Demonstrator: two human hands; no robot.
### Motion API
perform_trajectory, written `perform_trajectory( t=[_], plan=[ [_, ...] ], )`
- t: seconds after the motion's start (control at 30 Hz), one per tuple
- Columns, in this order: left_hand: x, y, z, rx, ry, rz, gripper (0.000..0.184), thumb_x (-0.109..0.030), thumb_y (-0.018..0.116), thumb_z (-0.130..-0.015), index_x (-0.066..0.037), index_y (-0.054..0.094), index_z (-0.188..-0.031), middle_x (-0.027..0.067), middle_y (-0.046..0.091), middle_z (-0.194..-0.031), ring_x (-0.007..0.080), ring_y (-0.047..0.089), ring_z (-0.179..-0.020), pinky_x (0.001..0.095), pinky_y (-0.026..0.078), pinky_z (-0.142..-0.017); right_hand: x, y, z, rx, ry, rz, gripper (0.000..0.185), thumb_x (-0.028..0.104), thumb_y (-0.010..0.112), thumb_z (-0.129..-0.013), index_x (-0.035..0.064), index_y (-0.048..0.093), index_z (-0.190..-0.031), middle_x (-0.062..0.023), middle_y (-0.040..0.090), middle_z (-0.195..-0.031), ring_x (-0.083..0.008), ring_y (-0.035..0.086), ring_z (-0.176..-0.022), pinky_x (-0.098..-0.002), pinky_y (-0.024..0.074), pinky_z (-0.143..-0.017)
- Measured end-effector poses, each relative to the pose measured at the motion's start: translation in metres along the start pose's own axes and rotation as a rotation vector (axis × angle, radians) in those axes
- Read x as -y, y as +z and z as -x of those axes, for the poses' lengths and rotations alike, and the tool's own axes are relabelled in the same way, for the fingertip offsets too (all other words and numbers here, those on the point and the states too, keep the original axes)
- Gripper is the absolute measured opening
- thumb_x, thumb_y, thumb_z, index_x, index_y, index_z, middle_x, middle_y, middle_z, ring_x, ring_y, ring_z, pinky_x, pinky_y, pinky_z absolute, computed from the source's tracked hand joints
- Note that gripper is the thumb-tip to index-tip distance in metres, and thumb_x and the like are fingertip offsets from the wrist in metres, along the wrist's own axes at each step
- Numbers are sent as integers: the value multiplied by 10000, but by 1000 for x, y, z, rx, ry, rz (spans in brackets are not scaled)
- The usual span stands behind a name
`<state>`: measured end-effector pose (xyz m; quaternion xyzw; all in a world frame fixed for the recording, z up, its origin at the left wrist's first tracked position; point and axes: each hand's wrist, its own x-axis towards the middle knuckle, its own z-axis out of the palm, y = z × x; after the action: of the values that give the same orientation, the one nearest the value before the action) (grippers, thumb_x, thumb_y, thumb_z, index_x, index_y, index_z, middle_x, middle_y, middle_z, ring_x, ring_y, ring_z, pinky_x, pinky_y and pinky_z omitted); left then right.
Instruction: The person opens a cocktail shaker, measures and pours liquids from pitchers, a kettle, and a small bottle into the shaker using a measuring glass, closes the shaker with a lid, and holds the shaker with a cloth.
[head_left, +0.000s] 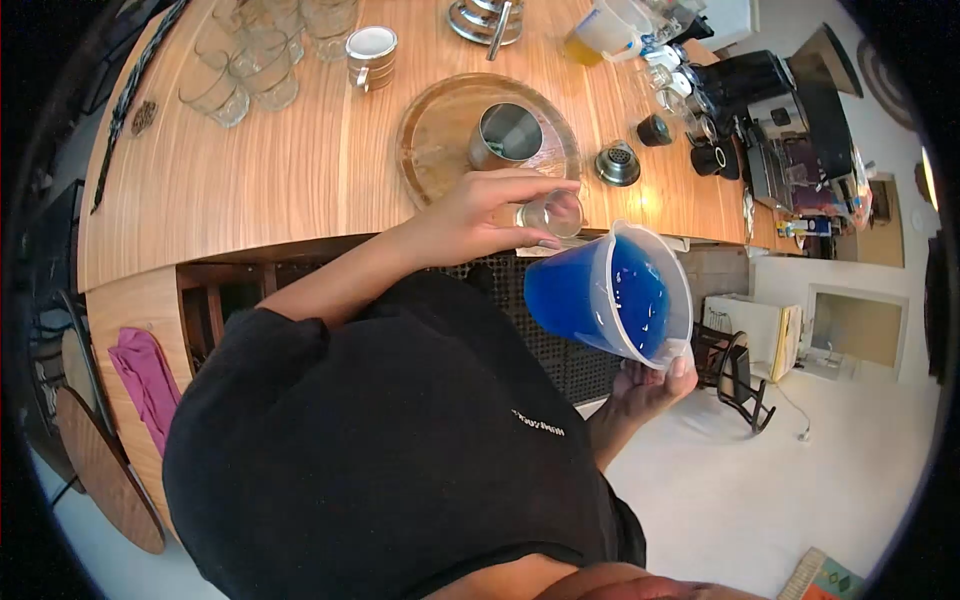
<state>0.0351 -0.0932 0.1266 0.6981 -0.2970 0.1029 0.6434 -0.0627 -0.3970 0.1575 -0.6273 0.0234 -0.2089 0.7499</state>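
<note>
My left hand (462, 219) pinches a small clear glass (562, 214) between thumb and fingers, at the counter's front edge. My right hand (655, 390) grips the handle side of a translucent plastic pitcher (575, 295) of blue liquid. The pitcher is tilted, its rim just below and to the right of the glass. I cannot see any liquid running between the two. Just beyond my left hand, a metal shaker tin (508, 136) stands on a round wooden tray (425, 150). A perforated metal shaker top (617, 163) sits right of the tray.
Several clear glasses (265, 70) stand at the back left of the wooden counter (300, 170), near a metal cup (371, 60). A plastic jug with yellow liquid (603, 32) and a black coffee machine (765, 110) are at the right. A pink cloth (147, 380) hangs at the left.
</note>
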Motion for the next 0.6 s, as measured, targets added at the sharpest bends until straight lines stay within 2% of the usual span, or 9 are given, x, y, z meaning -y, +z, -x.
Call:
perform_trajectory(
  t=[0.03,0.17,0.27,0.33,0.4,0.43,0.47,0.53,0.6],
  plan=[
    [2,2,0,32,-2,33,600,-182,786,-875,-20,566,-1409,122,702,-1239,267,653,-1175,379,497,-1003,-6,2,3,-118,-26,21,433,303,720,-820,-115,616,-868,-117,622,-754,-150,585,-600,-289,495,-562],
    [3,10,0,73,33,5,587,-189,772,-889,-12,560,-1406,120,704,-1231,266,655,-1162,388,492,-997,-13,-26,8,-50,-35,83,453,312,732,-810,-124,626,-871,-124,635,-764,-171,617,-632,-303,517,-576],
    [1,14,0,68,32,30,575,-192,769,-891,-4,565,-1395,122,705,-1227,268,660,-1149,395,486,-999,-1,-13,6,12,-14,43,445,307,735,-803,-121,627,-859,-126,636,-768,-176,618,-633,-296,510,-565],
    [-3,14,0,84,53,19,577,-189,768,-889,-11,565,-1398,124,701,-1236,280,658,-1148,394,484,-1002,0,-1,6,-33,-24,60,434,301,735,-804,-116,627,-849,-113,629,-750,-157,597,-605,-276,490,-549],
    [3,14,5,68,51,19,581,-184,769,-886,-15,563,-1403,128,696,-1245,286,656,-1153,396,487,-999,-5,-10,1,16,-45,71,432,305,736,-806,-113,627,-835,-67,592,-697,-109,525,-546,-239,423,-515],
    [5,14,5,54,58,23,585,-180,769,-883,-20,562,-1407,132,691,-1254,292,654,-1158,399,489,-996,-4,-12,-2,44,-55,109,425,316,739,-822,-88,612,-783,-10,521,-635,-67,432,-505,-220,332,-490],
    [6,14,6,61,55,25,585,-180,769,-883,-20,562,-1407,132,691,-1254,292,654,-1158,399,489,-996,-2,-12,-3,37,-52,109,425,316,739,-822,-88,612,-783,-10,521,-635,-67,432,-505,-220,332,-490],
    [6,13,9,62,-19,-26,600,-135,771,-876,-45,560,-1430,153,637,-1367,282,610,-1269,390,471,-1071,1,-7,-7,83,-23,128,431,331,756,-827,-49,583,-723,16,465,-605,-48,371,-494,-224,259,-477],
    [3,11,10,66,-42,-15,597,-124,768,-875,-42,560,-1428,152,630,-1380,284,605,-1278,393,470,-1075,6,1,-9,85,5,164,443,338,776,-826,-18,554,-683,22,451,-597,-47,361,-494,-228,249,-472]
  ],
)
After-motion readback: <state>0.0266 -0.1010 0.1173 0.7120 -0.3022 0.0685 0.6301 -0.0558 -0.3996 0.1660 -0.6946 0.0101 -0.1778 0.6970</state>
